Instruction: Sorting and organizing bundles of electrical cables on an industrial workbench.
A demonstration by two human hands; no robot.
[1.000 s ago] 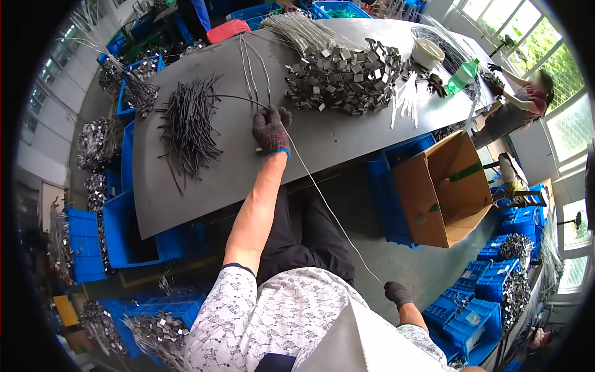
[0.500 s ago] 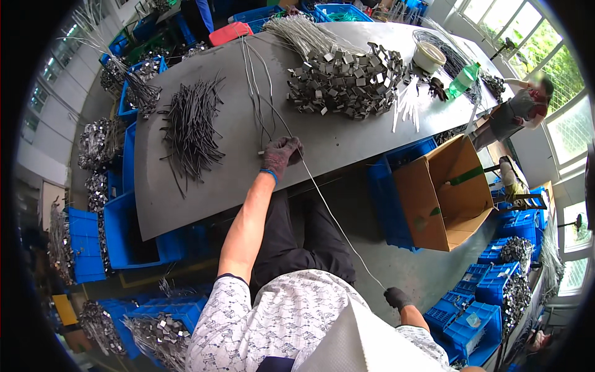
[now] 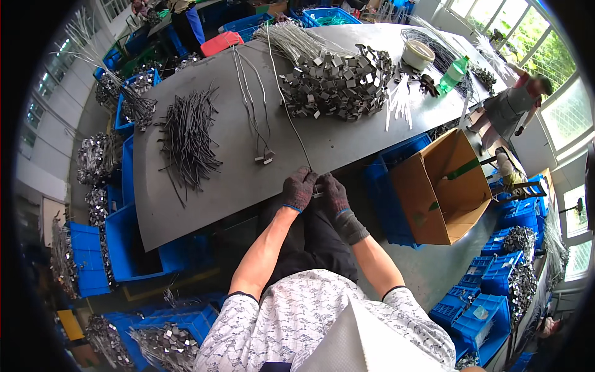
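At the table's near edge my left hand [image 3: 300, 190] and my right hand [image 3: 335, 194], both in dark knit gloves, are side by side with fingers closed. A long thin grey cable [image 3: 290, 119] runs from them across the tabletop to the far side. Its near end is hidden by the gloves; a small pale piece shows between the fingertips, too small to name. Left of this cable lie a few similar cables [image 3: 246, 87] with small grey blocks [image 3: 264, 158] at their near ends. Farther left is a pile of short black strips [image 3: 189, 139].
A heap of dark blocks [image 3: 338, 80] and a wire bundle [image 3: 291, 41] lie on the grey table [image 3: 248, 195]. Behind them stand a bowl [image 3: 418, 54] and a green bottle [image 3: 454, 74]. An open carton [image 3: 427, 201] stands at right; a person [image 3: 512, 108] is beyond.
My right hand has come up from the lower right to join my left. The cable now stretches toward the table's far side. The blocks formerly by my left hand now lie apart from it.
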